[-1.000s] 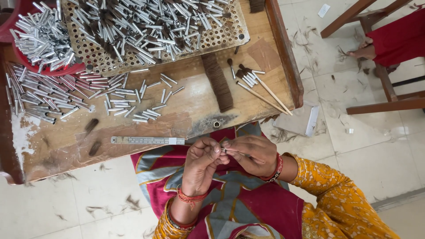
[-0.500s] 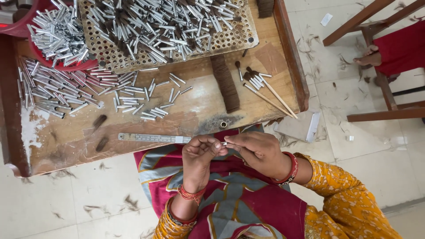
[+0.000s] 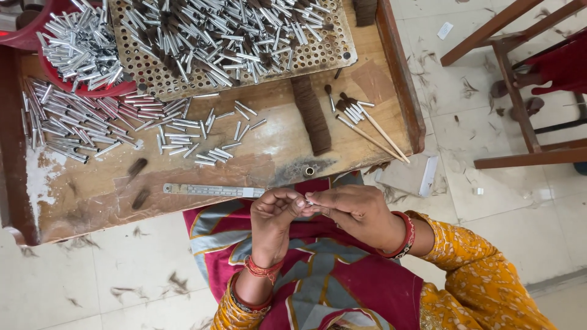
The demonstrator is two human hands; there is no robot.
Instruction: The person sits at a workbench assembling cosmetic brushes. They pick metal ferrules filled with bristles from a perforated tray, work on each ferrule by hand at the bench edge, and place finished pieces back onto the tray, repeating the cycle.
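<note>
My left hand [image 3: 276, 211] and my right hand [image 3: 358, 211] meet over my lap, just below the wooden table's near edge [image 3: 92, 208]. Together their fingertips pinch a small silver metal tube [image 3: 307, 200]; most of it is hidden by the fingers. Loose silver tubes [image 3: 195, 137] lie scattered on the table above the hands. A metal ruler [image 3: 214, 190] lies along the near edge, left of my hands. A small metal ring [image 3: 309, 172] sits on the table right above them.
A perforated metal tray [image 3: 318, 58] piled with tubes lies at the back. A red bowl [image 3: 73, 85] of tubes stands at back left. A dark strip of bristle [image 3: 310, 116] and several finished brushes [image 3: 367, 125] lie right. Wooden chair legs [image 3: 513, 98] stand far right.
The view has shifted slightly, so the table sits lower and further right in the frame. My hands stay together at the table's edge, fingers working on the small tube.
</note>
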